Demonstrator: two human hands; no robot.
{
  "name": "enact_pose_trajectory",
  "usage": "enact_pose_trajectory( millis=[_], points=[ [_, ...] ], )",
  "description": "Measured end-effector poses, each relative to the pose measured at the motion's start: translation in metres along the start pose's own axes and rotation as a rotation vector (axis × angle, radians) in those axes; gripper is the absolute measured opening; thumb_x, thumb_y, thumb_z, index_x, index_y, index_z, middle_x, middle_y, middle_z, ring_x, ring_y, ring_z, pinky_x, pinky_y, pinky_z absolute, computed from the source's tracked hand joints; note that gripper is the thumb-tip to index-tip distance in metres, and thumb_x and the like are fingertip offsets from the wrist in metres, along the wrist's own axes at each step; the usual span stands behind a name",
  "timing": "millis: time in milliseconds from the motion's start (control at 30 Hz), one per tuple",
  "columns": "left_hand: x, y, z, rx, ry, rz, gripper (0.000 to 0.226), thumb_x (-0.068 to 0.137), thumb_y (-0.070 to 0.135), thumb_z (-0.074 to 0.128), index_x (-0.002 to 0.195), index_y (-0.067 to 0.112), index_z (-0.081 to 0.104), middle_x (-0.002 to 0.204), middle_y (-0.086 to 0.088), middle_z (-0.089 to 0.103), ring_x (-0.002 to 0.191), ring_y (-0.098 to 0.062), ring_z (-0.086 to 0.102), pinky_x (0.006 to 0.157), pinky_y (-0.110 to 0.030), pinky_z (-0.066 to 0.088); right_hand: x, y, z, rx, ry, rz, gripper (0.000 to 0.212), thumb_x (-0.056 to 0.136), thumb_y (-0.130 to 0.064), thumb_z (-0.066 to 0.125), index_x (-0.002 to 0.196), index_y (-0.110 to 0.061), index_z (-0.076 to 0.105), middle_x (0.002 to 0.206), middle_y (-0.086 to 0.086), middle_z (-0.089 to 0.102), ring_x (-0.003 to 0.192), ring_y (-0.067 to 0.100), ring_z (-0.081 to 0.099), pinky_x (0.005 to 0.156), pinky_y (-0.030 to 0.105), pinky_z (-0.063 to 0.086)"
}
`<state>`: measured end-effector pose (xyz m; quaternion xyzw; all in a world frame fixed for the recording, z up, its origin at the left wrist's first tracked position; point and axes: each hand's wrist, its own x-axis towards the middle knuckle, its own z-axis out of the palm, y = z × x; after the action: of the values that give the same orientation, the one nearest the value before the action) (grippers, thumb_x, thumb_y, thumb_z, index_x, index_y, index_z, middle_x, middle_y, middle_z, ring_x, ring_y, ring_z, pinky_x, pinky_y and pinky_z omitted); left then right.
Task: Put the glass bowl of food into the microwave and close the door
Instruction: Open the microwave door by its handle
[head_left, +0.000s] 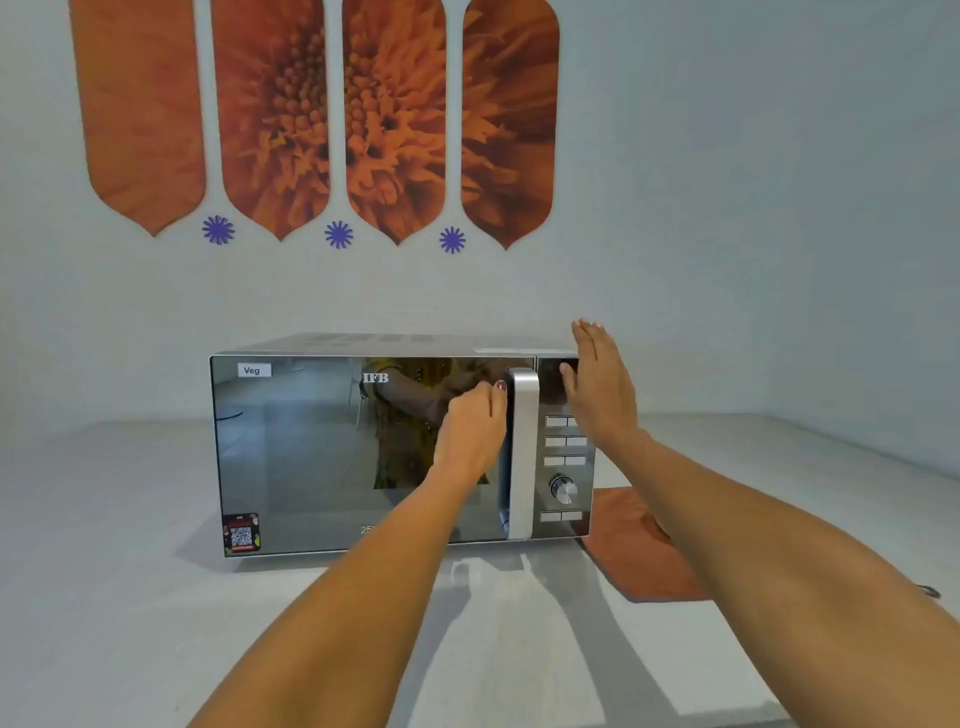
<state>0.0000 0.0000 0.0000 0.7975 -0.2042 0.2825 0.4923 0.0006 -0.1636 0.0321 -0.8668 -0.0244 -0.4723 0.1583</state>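
Observation:
A silver microwave (311, 457) with a mirrored door stands on the white counter, and its door is closed. My left hand (475, 426) curls its fingers behind the vertical silver handle (523, 452) at the door's right side. My right hand (600, 384) is flat and open, fingers together, resting against the microwave's upper right corner by the control panel (563, 467). No glass bowl of food is visible anywhere in the head view.
An orange-brown cloth mat (636, 551) lies on the white counter (104, 571) just right of the microwave, partly under my right forearm. A thin dark cable end shows at the far right. Orange flower panels hang on the wall behind.

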Motion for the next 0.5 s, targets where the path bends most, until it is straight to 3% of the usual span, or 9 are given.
enact_pose_trajectory(
  millis=[133,267,333,433,500],
  points=[
    [0.009,0.006,0.014,-0.350,-0.148,-0.384,0.040,0.101,0.042,0.036,0.101,0.009,0.060,0.102,-0.011,0.066,0.090,-0.026,0.065,0.076,-0.037,0.056,0.005,0.006,0.001,-0.008,-0.093,0.038,0.059,0.098,-0.022,0.052,0.150,-0.012,0.026,0.158,0.007,0.028,0.149,0.022,0.020,0.118,0.039,0.027],
    [0.020,0.006,0.022,-0.503,-0.212,-0.527,0.056,0.100,0.050,0.031,0.125,0.007,0.056,0.114,-0.008,0.064,0.110,-0.030,0.063,0.083,-0.033,0.051,0.011,0.009,0.001,0.034,-0.158,0.078,0.049,0.097,-0.022,0.053,0.143,-0.013,0.039,0.148,0.009,0.044,0.140,0.025,0.037,0.109,0.042,0.039],
    [0.021,0.005,0.028,-0.549,-0.262,-0.535,0.061,0.098,0.055,0.028,0.124,0.008,0.058,0.117,-0.012,0.069,0.107,-0.028,0.066,0.081,-0.031,0.053,0.012,0.012,0.002,0.049,-0.177,0.080,0.044,0.096,-0.022,0.055,0.138,-0.012,0.046,0.141,0.009,0.052,0.133,0.025,0.043,0.104,0.042,0.042],
    [0.024,0.008,0.036,-0.648,-0.280,-0.527,0.062,0.099,0.055,0.027,0.107,0.006,0.065,0.107,-0.015,0.071,0.093,-0.026,0.069,0.092,-0.037,0.055,0.012,0.013,0.002,0.083,-0.152,0.080,0.047,0.091,-0.020,0.063,0.135,-0.012,0.050,0.136,0.009,0.057,0.129,0.026,0.047,0.102,0.040,0.043],
    [0.025,0.008,0.039,-0.691,-0.288,-0.544,0.060,0.099,0.054,0.029,0.098,0.005,0.064,0.090,-0.012,0.068,0.076,-0.020,0.066,0.080,-0.031,0.056,0.012,0.012,0.003,0.099,-0.122,0.081,0.047,0.089,-0.018,0.065,0.134,-0.011,0.052,0.134,0.010,0.059,0.127,0.027,0.049,0.101,0.039,0.043]
  ],
)
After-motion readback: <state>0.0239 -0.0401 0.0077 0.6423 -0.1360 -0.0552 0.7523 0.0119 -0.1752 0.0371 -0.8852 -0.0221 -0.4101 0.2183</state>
